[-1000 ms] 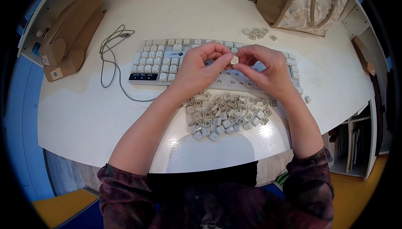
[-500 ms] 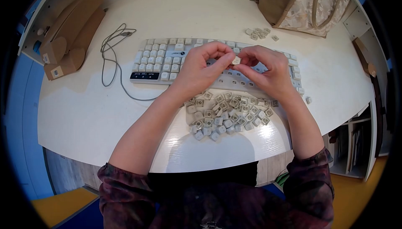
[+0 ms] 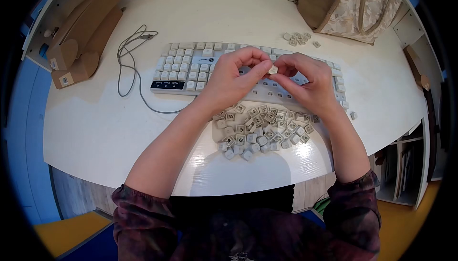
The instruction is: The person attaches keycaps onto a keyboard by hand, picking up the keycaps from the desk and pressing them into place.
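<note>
Above a white keyboard (image 3: 204, 61), a small cream keycap (image 3: 273, 70) is pinched between the fingertips of my two hands. My left hand (image 3: 234, 77) is closed, thumb and index finger on the keycap's left side. From the right, my right hand (image 3: 309, 81) grips the same keycap with its thumb and fingertips. The keyboard carries caps on its left part and along its far and right edges, with bare key sockets in the middle. A pile of loose keycaps (image 3: 260, 130) lies just below it, several upside down. Part of the keyboard is hidden behind my hands.
A grey cable (image 3: 136, 72) loops to the left of the keyboard. Brown cardboard (image 3: 86, 37) stands at the far left and a patterned bag (image 3: 350, 8) at the back right. Several keycaps (image 3: 296, 37) lie near the bag, and a single keycap (image 3: 353, 115) lies at the right.
The view has shifted slightly, so keyboard and hands appear a little farther right. Both hands still pinch the keycap, which seems turned slightly between the fingers.
</note>
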`<move>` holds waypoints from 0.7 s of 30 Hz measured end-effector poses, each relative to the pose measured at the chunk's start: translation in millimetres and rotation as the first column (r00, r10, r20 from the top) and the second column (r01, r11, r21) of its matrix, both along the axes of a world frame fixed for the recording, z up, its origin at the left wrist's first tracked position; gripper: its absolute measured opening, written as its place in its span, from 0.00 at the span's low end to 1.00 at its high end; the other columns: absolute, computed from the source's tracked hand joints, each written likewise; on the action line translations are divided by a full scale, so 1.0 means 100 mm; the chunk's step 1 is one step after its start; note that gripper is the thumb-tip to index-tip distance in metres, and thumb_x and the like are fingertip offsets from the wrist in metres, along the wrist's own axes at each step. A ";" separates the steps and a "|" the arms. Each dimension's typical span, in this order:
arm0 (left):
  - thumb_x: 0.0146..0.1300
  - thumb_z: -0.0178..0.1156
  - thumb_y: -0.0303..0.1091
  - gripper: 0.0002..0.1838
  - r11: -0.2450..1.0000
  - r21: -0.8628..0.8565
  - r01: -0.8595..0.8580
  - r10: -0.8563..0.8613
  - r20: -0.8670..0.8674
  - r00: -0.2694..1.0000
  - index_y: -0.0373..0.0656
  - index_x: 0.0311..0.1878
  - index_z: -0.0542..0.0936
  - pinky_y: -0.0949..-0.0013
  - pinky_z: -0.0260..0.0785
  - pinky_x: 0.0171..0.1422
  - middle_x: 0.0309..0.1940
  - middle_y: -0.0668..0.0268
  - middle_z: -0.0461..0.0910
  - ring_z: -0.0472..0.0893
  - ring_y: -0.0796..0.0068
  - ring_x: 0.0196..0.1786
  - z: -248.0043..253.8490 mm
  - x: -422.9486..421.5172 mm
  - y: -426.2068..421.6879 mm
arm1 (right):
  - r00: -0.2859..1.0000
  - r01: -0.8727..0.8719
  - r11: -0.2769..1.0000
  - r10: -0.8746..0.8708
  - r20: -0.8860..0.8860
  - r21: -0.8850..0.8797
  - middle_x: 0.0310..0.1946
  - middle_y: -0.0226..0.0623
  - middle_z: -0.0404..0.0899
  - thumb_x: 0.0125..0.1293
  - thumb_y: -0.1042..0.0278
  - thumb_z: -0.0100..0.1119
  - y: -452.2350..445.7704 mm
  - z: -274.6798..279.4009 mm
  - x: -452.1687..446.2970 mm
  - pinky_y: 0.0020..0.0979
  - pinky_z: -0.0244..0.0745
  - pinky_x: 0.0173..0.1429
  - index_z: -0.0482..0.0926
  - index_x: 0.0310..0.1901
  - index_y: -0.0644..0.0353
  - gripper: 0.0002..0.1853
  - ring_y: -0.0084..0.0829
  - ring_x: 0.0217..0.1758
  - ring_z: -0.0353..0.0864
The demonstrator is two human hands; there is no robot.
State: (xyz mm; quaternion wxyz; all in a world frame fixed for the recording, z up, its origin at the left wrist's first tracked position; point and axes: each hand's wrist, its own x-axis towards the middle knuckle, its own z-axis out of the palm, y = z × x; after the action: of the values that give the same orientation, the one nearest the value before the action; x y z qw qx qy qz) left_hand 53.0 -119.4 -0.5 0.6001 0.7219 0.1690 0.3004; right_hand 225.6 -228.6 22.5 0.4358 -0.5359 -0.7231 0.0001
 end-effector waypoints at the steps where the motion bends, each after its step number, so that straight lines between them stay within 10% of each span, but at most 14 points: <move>1: 0.72 0.63 0.33 0.09 1.000 -0.003 0.002 -0.002 0.006 1.000 0.38 0.49 0.81 0.78 0.72 0.49 0.40 0.71 0.84 0.80 0.84 0.43 0.00 0.00 0.00 | 1.000 0.001 1.000 -0.001 0.000 0.001 0.30 0.36 0.84 0.57 0.74 0.73 0.00 0.00 0.00 0.27 0.82 0.37 0.83 0.41 0.64 0.11 0.29 0.31 0.85; 21: 0.72 0.63 0.33 0.10 1.000 -0.012 0.002 -0.002 0.007 1.000 0.37 0.49 0.80 0.76 0.73 0.51 0.41 0.70 0.83 0.81 0.82 0.44 -0.01 0.01 0.01 | 1.000 -0.006 1.000 0.005 -0.020 -0.016 0.33 0.37 0.85 0.58 0.75 0.72 -0.01 0.00 0.00 0.27 0.82 0.38 0.83 0.43 0.64 0.12 0.28 0.32 0.86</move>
State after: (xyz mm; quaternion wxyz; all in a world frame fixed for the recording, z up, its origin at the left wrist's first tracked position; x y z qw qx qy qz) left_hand 53.6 -118.7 -1.3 0.6052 0.7174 0.1681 0.3014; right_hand 225.5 -229.4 22.9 0.4386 -0.5374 -0.7202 0.0124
